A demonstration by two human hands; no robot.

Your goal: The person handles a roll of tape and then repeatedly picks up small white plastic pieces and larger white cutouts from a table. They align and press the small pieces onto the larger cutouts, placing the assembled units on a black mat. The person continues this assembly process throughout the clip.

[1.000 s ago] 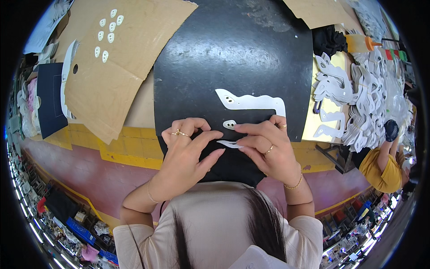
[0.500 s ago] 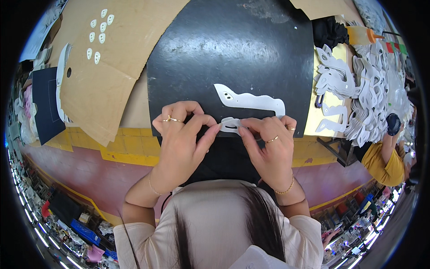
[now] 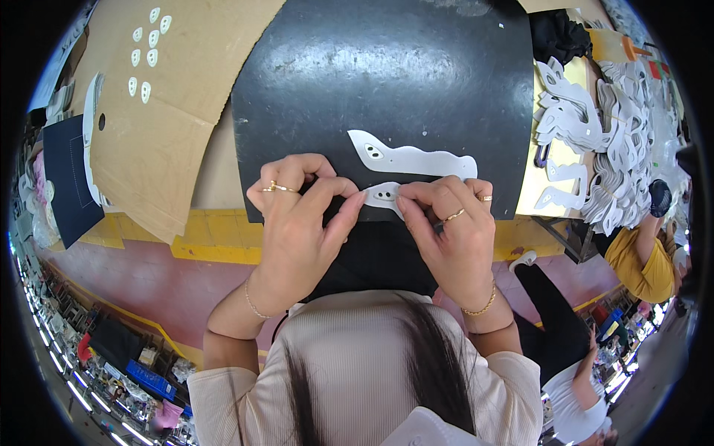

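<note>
Between my two hands is a white cut piece, pinched at the near edge of the black mat. A small patch with dark oval holes shows on its face. My left hand grips its left end between thumb and forefinger. On its right end, my right hand has a similar thumb-and-finger pinch. The rest of that piece is partly hidden by the right fingers. Just beyond lies another white wavy-edged piece, flat on the mat, with a holed patch at its left end. Its right end reaches behind my right hand.
Several small holed patches lie on the brown cardboard at left. To the right are piles of white cut pieces, a bottle with an orange cap and a black cloth. Another person is at lower right.
The piece in my hands was bent and edge-on; now its face with the dark holes shows flatter. Both hands keep their pinch. A person has come into view at lower right.
</note>
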